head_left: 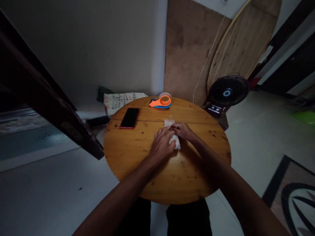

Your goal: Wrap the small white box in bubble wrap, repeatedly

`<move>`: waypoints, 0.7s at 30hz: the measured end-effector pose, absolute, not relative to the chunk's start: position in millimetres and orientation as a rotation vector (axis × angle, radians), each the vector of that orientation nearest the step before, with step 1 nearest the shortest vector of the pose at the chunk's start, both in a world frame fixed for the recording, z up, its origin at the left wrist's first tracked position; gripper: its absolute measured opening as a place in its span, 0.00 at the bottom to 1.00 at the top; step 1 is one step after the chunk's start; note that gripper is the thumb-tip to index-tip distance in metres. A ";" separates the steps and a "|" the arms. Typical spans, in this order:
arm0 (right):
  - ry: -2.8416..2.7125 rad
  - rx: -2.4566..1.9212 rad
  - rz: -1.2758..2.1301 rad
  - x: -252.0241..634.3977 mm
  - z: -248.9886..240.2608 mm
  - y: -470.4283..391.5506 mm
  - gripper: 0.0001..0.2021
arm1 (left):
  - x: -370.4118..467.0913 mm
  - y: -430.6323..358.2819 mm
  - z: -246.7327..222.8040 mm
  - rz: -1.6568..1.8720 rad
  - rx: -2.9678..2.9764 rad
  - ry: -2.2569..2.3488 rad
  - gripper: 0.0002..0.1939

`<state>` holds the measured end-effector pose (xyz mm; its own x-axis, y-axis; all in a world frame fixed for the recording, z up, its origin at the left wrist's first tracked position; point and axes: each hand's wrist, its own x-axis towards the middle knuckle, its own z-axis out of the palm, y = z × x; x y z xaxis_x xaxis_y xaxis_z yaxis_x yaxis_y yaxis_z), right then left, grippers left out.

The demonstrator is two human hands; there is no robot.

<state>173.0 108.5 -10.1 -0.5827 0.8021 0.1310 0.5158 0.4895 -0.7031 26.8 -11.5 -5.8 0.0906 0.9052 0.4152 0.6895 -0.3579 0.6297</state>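
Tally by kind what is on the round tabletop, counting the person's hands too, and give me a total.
Phone: 1
Tape dispenser: 1
White packet, partly covered by the hands: 1
Hands, left hand and right hand: 2
Total: 5

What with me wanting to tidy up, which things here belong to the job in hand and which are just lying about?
In the job:
White packet, touched by left hand and right hand
Orange tape dispenser, perhaps; untouched

Lying about:
Phone on the table
Printed sack beyond it
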 end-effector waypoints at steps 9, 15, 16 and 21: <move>-1.791 -1.408 0.879 183.2 -15.1 119.0 0.11 | 29.9 -11.6 -6.8 1.011 2.086 1.577 0.17; -1.780 -1.605 1.098 174.0 5.6 127.1 0.08 | 29.4 -10.6 -9.5 1.015 2.077 1.570 0.18; -1.800 -1.614 1.105 171.1 6.5 128.6 0.09 | 29.4 -10.6 -9.3 1.010 2.076 1.568 0.19; -1.797 -1.567 1.167 160.8 2.3 133.7 0.12 | 29.9 -11.2 -9.1 1.029 2.079 1.554 0.19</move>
